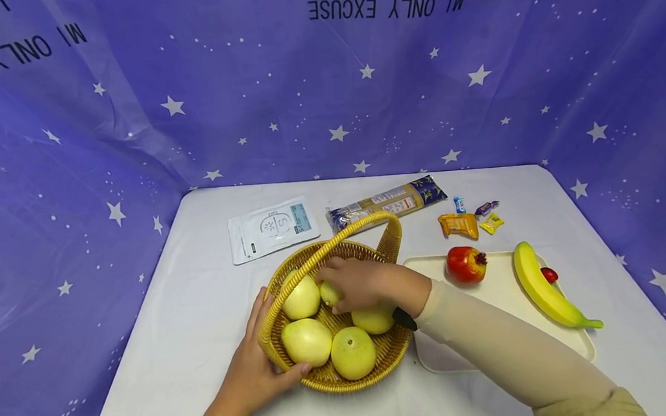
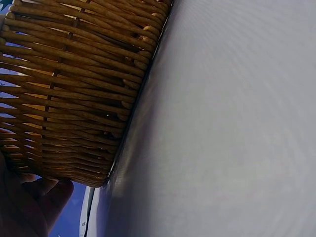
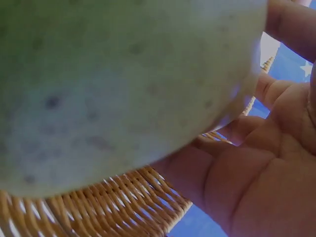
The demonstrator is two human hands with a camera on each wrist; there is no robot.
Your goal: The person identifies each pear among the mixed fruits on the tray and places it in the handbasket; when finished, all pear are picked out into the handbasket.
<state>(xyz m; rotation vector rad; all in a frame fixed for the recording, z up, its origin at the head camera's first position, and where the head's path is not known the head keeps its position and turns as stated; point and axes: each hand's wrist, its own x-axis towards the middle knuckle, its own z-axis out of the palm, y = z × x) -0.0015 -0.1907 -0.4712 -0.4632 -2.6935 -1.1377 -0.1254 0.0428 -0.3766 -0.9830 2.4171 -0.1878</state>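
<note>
A yellow wicker basket [image 1: 348, 386] with a tall arched handle holds several round, yellow-green fruits, among them one [image 1: 353, 353] with a stem dimple facing up. My left hand [image 1: 257, 368] grips the basket's left side, thumb at the front rim and fingers along the outer wall. The left wrist view shows the woven wall [image 2: 74, 89] above the white cloth. Reaching into the basket under the handle, my right hand [image 1: 357, 283] holds a smaller yellow-green fruit [image 1: 330, 294] with its fingers curled round it. A speckled green fruit [image 3: 123, 98] fills much of the right wrist view.
Right of the basket, a cream tray [image 1: 445, 358] bears a red pomegranate [image 1: 464, 265], a banana [image 1: 547, 289] and a small red fruit [image 1: 549, 275]. Behind lie a white pouch [image 1: 273, 230], a pasta packet [image 1: 390, 202] and several wrapped sweets [image 1: 458, 225].
</note>
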